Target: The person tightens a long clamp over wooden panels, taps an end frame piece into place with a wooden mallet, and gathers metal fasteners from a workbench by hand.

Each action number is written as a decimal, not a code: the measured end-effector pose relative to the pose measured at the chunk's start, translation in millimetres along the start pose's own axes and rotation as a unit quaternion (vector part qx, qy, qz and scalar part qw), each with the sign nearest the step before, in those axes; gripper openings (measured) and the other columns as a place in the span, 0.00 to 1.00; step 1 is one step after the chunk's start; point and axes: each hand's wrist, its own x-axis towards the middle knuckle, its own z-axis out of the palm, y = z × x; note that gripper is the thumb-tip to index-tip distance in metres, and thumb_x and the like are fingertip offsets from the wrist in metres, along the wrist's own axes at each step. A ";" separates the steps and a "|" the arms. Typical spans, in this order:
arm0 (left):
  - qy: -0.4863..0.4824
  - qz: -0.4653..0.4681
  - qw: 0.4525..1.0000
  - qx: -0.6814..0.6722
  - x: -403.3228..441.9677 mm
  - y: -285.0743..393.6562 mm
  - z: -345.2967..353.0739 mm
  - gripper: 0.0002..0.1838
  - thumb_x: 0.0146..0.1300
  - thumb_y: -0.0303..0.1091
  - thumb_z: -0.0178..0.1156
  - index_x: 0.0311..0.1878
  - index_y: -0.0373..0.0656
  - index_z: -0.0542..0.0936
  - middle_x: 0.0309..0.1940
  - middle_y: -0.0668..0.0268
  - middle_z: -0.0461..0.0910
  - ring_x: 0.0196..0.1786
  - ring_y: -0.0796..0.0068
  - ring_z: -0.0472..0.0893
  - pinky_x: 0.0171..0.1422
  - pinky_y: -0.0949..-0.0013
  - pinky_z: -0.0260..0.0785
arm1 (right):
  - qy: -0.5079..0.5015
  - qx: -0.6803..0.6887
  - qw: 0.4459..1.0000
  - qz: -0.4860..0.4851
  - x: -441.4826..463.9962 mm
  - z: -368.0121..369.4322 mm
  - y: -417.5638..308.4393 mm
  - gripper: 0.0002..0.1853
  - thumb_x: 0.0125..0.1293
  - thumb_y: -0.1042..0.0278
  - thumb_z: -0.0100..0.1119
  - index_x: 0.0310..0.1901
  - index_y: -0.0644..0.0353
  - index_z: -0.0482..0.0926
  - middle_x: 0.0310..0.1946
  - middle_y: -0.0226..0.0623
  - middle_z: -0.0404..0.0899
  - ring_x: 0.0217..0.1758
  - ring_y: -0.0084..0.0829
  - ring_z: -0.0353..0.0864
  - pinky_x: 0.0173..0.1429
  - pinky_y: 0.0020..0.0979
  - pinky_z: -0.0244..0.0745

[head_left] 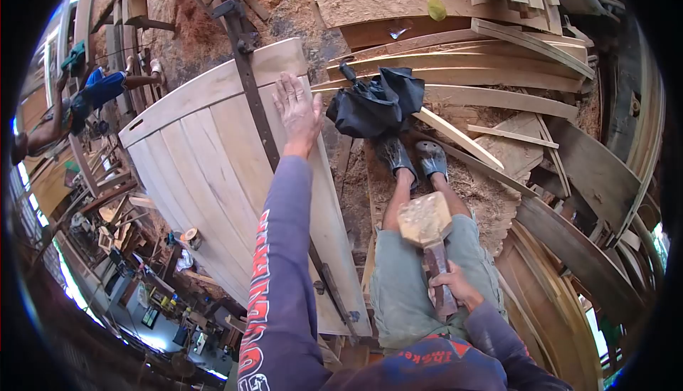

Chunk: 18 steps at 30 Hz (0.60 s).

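Observation:
My left hand [297,115] lies with its fingers spread on the upper right part of a pale wooden panel [213,149] made of joined boards. Just left of that hand, a long dark metal bar clamp [255,99] crosses the panel. My right hand [455,286] is wrapped round the dark handle of a wooden mallet [425,220]. The mallet's blocky head points up, over my legs. Beyond my feet, a bundled black cloth or umbrella [377,103] rests near the panel's right edge.
Stacked boards [455,64] and curved planks [576,249] fill the right side. Sawdust and shavings cover the floor. Another person [92,103] is at the far left. Tools and wood scraps lie on a cluttered bench [149,320] at the lower left.

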 end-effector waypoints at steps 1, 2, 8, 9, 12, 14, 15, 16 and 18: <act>0.023 -0.020 0.999 0.019 -1.4 6.1 4.7 0.45 0.71 0.48 0.54 0.81 0.36 0.46 0.82 0.52 0.41 0.84 0.55 0.40 0.84 0.48 0.34 | 0.028 0.005 0.999 -0.023 -4.0 -10.3 -1.5 0.25 0.56 0.79 0.59 0.57 0.64 0.65 0.26 0.41 0.78 0.24 0.35 0.82 0.28 0.38 0.80; 0.050 -0.042 0.997 0.037 1.9 12.6 4.7 0.45 0.71 0.50 0.54 0.81 0.36 0.46 0.82 0.51 0.43 0.84 0.54 0.42 0.84 0.47 0.36 | 0.022 0.022 0.998 -0.046 -1.2 -20.6 -1.1 0.24 0.56 0.80 0.58 0.55 0.63 0.65 0.27 0.41 0.78 0.23 0.35 0.82 0.27 0.39 0.81; -0.160 -0.010 0.987 0.005 -83.4 17.7 -37.4 0.41 0.71 0.50 0.53 0.77 0.32 0.55 0.78 0.42 0.51 0.80 0.43 0.54 0.81 0.42 0.44 | 0.037 0.011 0.996 -0.082 -14.3 -48.1 7.0 0.20 0.56 0.79 0.57 0.51 0.61 0.66 0.27 0.41 0.77 0.24 0.36 0.81 0.28 0.41 0.83; -0.216 -0.030 0.976 0.022 -131.4 25.7 -27.5 0.40 0.71 0.50 0.52 0.76 0.31 0.56 0.78 0.41 0.52 0.79 0.42 0.55 0.81 0.41 0.45 | 0.037 -0.025 0.995 -0.091 -22.1 -50.0 5.1 0.20 0.56 0.79 0.57 0.50 0.61 0.65 0.27 0.41 0.76 0.24 0.35 0.81 0.28 0.41 0.82; -0.214 -0.165 0.949 -0.161 -315.0 93.6 -33.1 0.38 0.71 0.50 0.49 0.75 0.31 0.58 0.76 0.40 0.56 0.76 0.39 0.59 0.79 0.40 0.49 | -0.008 -0.111 0.992 -0.052 -46.7 -59.2 1.3 0.21 0.57 0.78 0.58 0.52 0.60 0.65 0.27 0.41 0.78 0.24 0.35 0.81 0.29 0.40 0.83; -0.251 -0.216 0.923 -0.195 -410.3 147.4 -73.3 0.33 0.69 0.50 0.50 0.66 0.29 0.68 0.69 0.37 0.66 0.70 0.37 0.67 0.70 0.42 0.63 | -0.024 -0.165 0.984 -0.055 -67.9 -60.2 -1.4 0.18 0.58 0.74 0.60 0.50 0.63 0.69 0.27 0.41 0.80 0.24 0.35 0.82 0.30 0.37 0.83; -0.248 -0.296 0.872 -0.301 -451.7 172.1 -89.3 0.30 0.70 0.50 0.50 0.61 0.31 0.71 0.66 0.35 0.67 0.65 0.38 0.71 0.67 0.41 0.66 | -0.025 -0.192 0.980 -0.053 -79.4 -58.0 -6.9 0.18 0.58 0.74 0.60 0.50 0.63 0.69 0.27 0.41 0.80 0.24 0.35 0.82 0.30 0.37 0.83; -0.198 -0.331 0.851 -0.357 -508.1 193.9 -78.3 0.27 0.71 0.51 0.48 0.59 0.34 0.72 0.61 0.36 0.71 0.59 0.36 0.75 0.65 0.43 0.67 | -0.037 -0.234 0.971 -0.017 -88.6 -57.1 -13.5 0.15 0.58 0.73 0.60 0.46 0.64 0.72 0.27 0.41 0.80 0.25 0.35 0.83 0.30 0.37 0.82; -0.254 -0.409 0.761 -0.436 -585.2 229.7 -85.4 0.27 0.73 0.53 0.45 0.59 0.38 0.74 0.56 0.36 0.76 0.57 0.33 0.76 0.65 0.45 0.67 | -0.026 -0.351 0.936 0.019 -96.7 -58.3 -21.9 0.09 0.59 0.69 0.61 0.37 0.65 0.77 0.28 0.40 0.81 0.28 0.34 0.86 0.32 0.38 0.82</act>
